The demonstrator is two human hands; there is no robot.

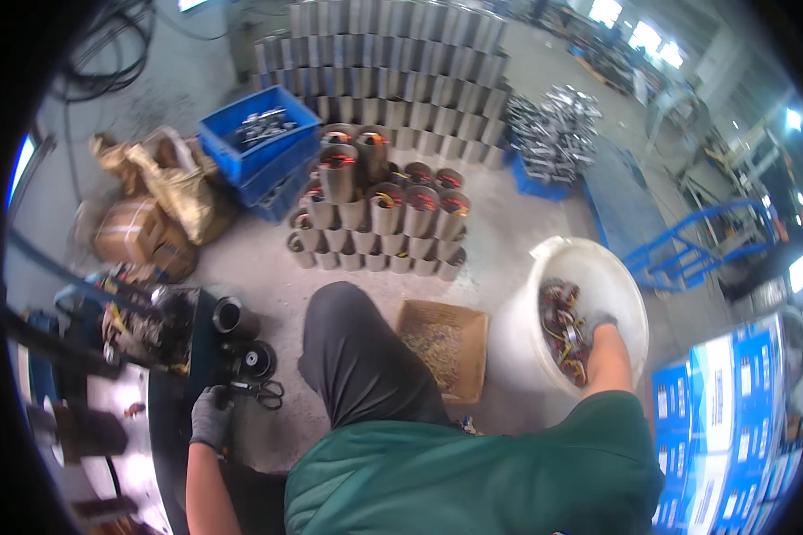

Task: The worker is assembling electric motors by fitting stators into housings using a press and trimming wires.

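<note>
My right arm reaches down into a large white plastic tub (519,343) on the right. My right hand (603,322), in a grey glove, is beside a heap of wire-wound motor stators (562,325) with coloured leads; its fingers are too hidden to show a grip. On the left, my left hand (211,417), also in a grey glove, is at the dark edge of the workbench (171,406). Its fingertips are close to a pair of black-handled scissors (269,393), and their grip is unclear. A round black part with a pale hub (254,360) is just beyond the scissors.
A cardboard box (469,355) of small bits stands between my knee and the tub. Ahead, metal cylinders (366,241) are stacked, some with wound wire inside. Blue crates (241,156) are at left, a blue hand truck (700,241) and blue-white cartons (718,419) at right.
</note>
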